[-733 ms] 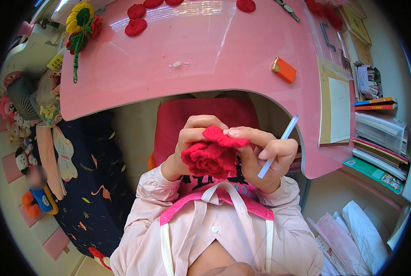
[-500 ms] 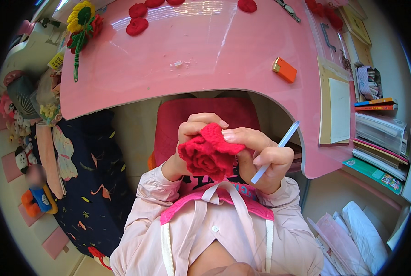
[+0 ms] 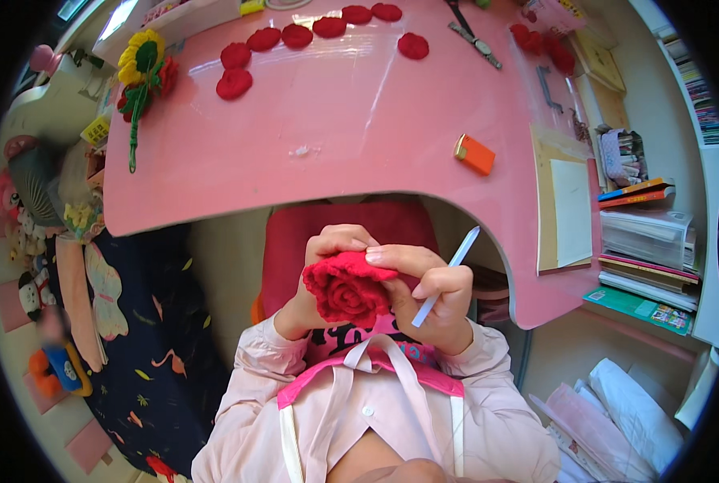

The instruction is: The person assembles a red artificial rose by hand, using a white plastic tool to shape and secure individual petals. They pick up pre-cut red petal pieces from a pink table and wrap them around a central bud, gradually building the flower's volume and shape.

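Over my lap, both hands hold a red crocheted rose (image 3: 351, 294) with a spiral centre facing up. My left hand (image 3: 333, 241) is closed around its left and far side. With thumb and forefinger, my right hand (image 3: 430, 280) pinches the rose's upper right petal edge. A slim white glue stick (image 3: 463, 248) is also held between the right hand's fingers, slanting up to the right. Its upper end points toward the table edge. The underside of the rose is hidden.
On the pink table (image 3: 295, 193) lie an orange lighter (image 3: 475, 155), several red crocheted petals (image 3: 296, 36), a watch (image 3: 476, 45) and a crocheted sunflower bunch (image 3: 140, 64). A clipboard with paper (image 3: 570, 213) lies at the right. A red chair (image 3: 351, 216) stands under the table's curved edge.
The raised petal at the rose's upper right is now pressed down against the flower. My hands and the rose sit slightly lower and left in view; the view takes in more of the table's far side.
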Tool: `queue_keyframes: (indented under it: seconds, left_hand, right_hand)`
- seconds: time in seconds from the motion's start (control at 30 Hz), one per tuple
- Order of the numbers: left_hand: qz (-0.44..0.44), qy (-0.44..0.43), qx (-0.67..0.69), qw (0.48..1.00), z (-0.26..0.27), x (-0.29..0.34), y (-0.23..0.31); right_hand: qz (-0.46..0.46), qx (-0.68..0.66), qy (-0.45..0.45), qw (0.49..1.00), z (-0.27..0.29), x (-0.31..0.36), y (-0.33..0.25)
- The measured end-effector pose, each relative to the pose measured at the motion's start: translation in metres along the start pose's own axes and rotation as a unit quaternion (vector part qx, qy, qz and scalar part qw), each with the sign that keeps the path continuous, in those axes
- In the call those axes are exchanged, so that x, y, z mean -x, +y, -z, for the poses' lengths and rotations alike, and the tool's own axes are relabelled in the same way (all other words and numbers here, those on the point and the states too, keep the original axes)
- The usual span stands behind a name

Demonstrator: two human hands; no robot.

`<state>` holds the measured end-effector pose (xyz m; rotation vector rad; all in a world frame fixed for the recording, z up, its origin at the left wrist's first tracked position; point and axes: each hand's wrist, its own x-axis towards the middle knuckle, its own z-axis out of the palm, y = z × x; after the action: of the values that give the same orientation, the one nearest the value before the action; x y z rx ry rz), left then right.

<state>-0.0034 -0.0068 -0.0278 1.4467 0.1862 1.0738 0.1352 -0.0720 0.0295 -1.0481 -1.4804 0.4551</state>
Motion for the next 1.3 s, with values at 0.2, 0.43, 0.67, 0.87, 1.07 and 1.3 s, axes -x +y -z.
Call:
queue_keyframes:
  seconds: [0.2,0.43,0.67,0.87,1.07,1.3]
  left_hand:
    - [0.012,0.034,-0.012,0.999,0.009,-0.011,-0.004]
    - [0.055,0.08,-0.04,0.994,0.031,-0.041,0.001]
    - [0.119,0.114,-0.038,0.986,0.063,-0.069,0.014]
    - [0.13,0.207,-0.123,0.962,0.114,-0.086,0.017]
    - [0.026,0.247,-0.072,0.966,0.143,-0.159,0.026]
    - [0.004,0.283,-0.103,0.953,0.157,-0.164,0.001]
  right_hand:
    - [-0.019,0.01,0.009,1.0,-0.006,-0.012,0.011]
    - [-0.115,-0.049,-0.021,0.992,-0.01,-0.056,0.019]
    - [-0.12,0.074,-0.045,0.989,0.019,-0.098,0.028]
    - [-0.159,-0.33,0.019,0.93,0.04,-0.149,-0.022]
    - [-0.129,-0.478,0.037,0.868,0.022,-0.183,-0.038]
    - [-0.092,-0.484,-0.042,0.869,0.039,-0.206,0.04]
